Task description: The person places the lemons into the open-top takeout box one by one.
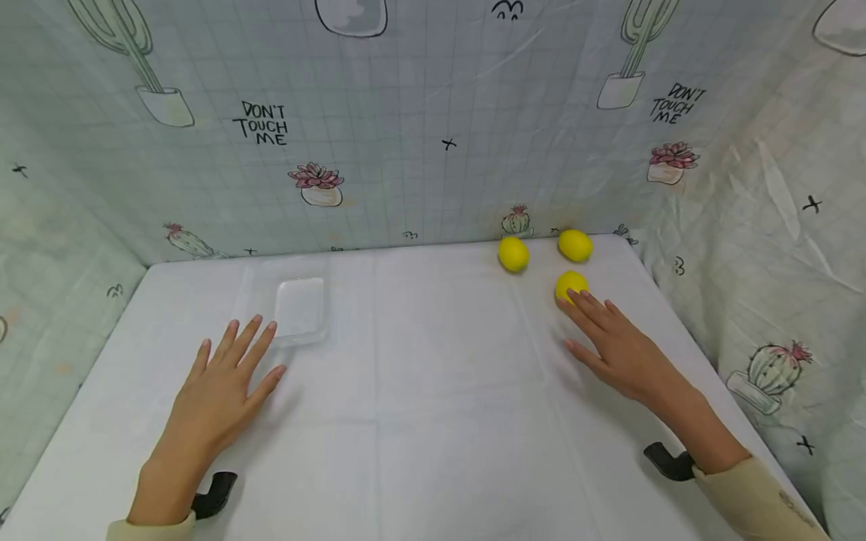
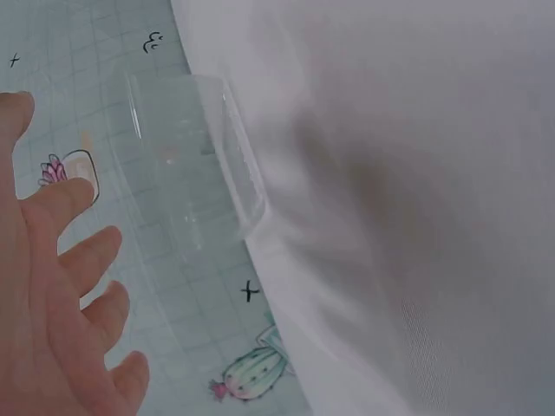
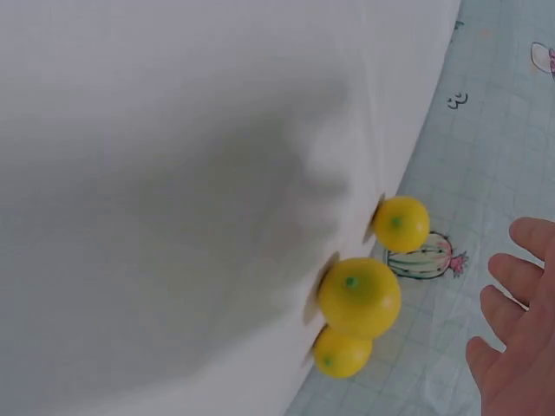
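My left hand (image 1: 218, 398) hovers over the left part of the table, fingers spread, with nothing in it. Just past its fingertips sits a clear plastic container (image 1: 300, 308), its open side facing up; the left wrist view shows the same container (image 2: 186, 165) beyond the fingers. Over the right side, my right hand (image 1: 619, 349) is held out with straight fingers. Its fingertips overlap the nearest lemon (image 1: 570, 283) in the head view, while the right wrist view shows that lemon (image 3: 359, 297) apart from the fingers. Behind it lie a left lemon (image 1: 513, 255) and a right lemon (image 1: 576, 246).
A white cloth (image 1: 433, 421) covers the table. Behind it hangs a patterned curtain (image 1: 406, 135) with cactus drawings, which also closes off both sides. Black curved pieces of the wrist gear (image 1: 215, 494) stick out near each sleeve.
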`<state>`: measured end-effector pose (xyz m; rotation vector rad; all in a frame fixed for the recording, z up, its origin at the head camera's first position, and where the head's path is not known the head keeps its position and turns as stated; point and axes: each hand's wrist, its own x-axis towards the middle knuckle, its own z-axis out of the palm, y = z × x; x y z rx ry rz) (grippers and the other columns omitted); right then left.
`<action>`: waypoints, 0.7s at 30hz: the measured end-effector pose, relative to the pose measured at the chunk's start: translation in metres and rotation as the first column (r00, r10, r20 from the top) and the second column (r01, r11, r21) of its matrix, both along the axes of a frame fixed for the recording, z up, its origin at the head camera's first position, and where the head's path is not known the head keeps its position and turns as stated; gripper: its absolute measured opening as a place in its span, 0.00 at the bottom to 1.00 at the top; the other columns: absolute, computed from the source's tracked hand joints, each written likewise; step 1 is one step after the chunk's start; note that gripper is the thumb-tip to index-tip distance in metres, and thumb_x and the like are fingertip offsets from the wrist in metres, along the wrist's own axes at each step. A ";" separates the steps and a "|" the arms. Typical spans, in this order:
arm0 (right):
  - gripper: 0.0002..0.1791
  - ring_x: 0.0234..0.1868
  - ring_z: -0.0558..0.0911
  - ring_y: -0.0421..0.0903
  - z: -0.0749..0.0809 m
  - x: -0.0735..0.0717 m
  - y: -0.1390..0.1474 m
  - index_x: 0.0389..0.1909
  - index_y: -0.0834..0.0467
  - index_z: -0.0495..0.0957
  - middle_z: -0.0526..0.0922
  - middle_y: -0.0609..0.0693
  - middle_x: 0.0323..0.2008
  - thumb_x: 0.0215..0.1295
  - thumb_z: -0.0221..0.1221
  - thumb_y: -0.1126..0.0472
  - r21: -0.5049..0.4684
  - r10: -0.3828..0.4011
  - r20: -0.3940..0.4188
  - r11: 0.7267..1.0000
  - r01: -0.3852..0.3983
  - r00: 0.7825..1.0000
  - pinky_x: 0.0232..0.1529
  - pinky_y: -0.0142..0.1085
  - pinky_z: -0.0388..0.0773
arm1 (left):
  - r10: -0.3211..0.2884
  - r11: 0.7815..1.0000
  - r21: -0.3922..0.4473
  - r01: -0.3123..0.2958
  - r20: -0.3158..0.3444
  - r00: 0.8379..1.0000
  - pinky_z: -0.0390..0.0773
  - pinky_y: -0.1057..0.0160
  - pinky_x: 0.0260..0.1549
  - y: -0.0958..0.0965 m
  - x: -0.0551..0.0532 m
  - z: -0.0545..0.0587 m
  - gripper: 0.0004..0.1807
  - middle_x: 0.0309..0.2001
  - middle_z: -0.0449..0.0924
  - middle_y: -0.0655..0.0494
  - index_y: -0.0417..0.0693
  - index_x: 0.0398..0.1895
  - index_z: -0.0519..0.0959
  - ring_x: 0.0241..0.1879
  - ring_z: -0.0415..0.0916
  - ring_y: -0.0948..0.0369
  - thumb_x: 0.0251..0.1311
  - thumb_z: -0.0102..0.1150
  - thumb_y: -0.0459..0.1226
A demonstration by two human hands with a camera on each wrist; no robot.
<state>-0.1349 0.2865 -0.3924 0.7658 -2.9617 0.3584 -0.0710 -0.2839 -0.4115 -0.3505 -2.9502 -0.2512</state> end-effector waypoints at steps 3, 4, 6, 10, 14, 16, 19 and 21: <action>0.37 0.79 0.54 0.58 0.003 -0.006 -0.004 0.81 0.54 0.54 0.55 0.58 0.79 0.78 0.54 0.48 0.002 0.019 -0.009 1.000 -0.019 1.000 0.82 0.48 0.41 | -0.001 1.000 0.007 0.001 0.018 1.000 0.27 0.41 0.78 -0.008 -0.001 0.002 0.40 0.82 0.44 0.47 0.55 0.84 0.45 0.81 0.37 0.44 0.76 0.48 0.53; 0.37 0.79 0.54 0.58 0.004 -0.009 -0.006 0.81 0.55 0.54 0.56 0.59 0.79 0.78 0.53 0.47 0.000 0.024 -0.006 1.000 -0.024 1.000 0.82 0.48 0.41 | 0.000 1.000 0.012 0.000 0.025 1.000 0.27 0.41 0.78 -0.011 -0.001 0.002 0.40 0.82 0.44 0.46 0.55 0.84 0.45 0.80 0.36 0.44 0.77 0.47 0.53; 0.37 0.79 0.54 0.58 0.007 -0.013 -0.009 0.81 0.56 0.53 0.56 0.60 0.79 0.79 0.52 0.47 -0.008 0.026 0.011 1.000 -0.026 1.000 0.82 0.49 0.44 | 0.000 1.000 0.025 -0.001 0.035 0.999 0.26 0.42 0.78 -0.016 -0.001 0.003 0.39 0.82 0.44 0.45 0.54 0.83 0.46 0.80 0.36 0.44 0.77 0.46 0.53; 0.37 0.80 0.53 0.57 0.011 -0.023 -0.016 0.81 0.54 0.51 0.54 0.58 0.79 0.80 0.49 0.44 -0.023 -0.010 0.067 1.000 0.012 0.998 0.78 0.56 0.54 | -0.011 0.998 0.066 0.009 0.032 0.999 0.28 0.41 0.78 -0.028 -0.004 0.004 0.38 0.81 0.46 0.42 0.51 0.83 0.47 0.80 0.37 0.43 0.78 0.46 0.51; 0.37 0.80 0.53 0.57 0.015 -0.036 -0.024 0.82 0.54 0.51 0.54 0.56 0.80 0.80 0.47 0.42 -0.053 -0.037 0.090 0.998 0.042 0.995 0.75 0.61 0.59 | -0.027 0.990 0.142 0.024 0.020 0.999 0.35 0.39 0.78 -0.037 -0.007 0.005 0.36 0.80 0.49 0.40 0.48 0.82 0.50 0.79 0.41 0.40 0.78 0.47 0.48; 0.37 0.79 0.53 0.58 0.017 -0.043 -0.028 0.82 0.54 0.50 0.53 0.56 0.80 0.80 0.45 0.41 -0.064 -0.041 0.101 0.997 0.048 0.994 0.75 0.61 0.58 | -0.031 0.981 0.193 0.025 0.024 0.999 0.37 0.40 0.79 -0.040 -0.009 0.006 0.35 0.80 0.49 0.40 0.47 0.82 0.51 0.79 0.42 0.40 0.79 0.46 0.46; 0.38 0.79 0.54 0.59 0.019 -0.055 -0.033 0.82 0.55 0.49 0.51 0.57 0.80 0.81 0.44 0.40 -0.060 -0.051 0.119 0.996 0.058 0.992 0.75 0.61 0.57 | -0.022 0.965 0.264 0.009 0.048 0.999 0.39 0.39 0.78 -0.043 -0.013 0.008 0.34 0.80 0.49 0.40 0.46 0.82 0.51 0.79 0.42 0.40 0.79 0.45 0.45; 0.38 0.78 0.56 0.60 0.019 -0.064 -0.036 0.82 0.55 0.49 0.51 0.57 0.80 0.81 0.43 0.39 -0.059 -0.061 0.124 0.996 0.068 0.990 0.76 0.60 0.57 | -0.010 0.953 0.304 -0.010 0.066 0.998 0.43 0.36 0.77 -0.045 -0.018 0.009 0.34 0.80 0.49 0.39 0.46 0.82 0.51 0.78 0.45 0.38 0.80 0.45 0.46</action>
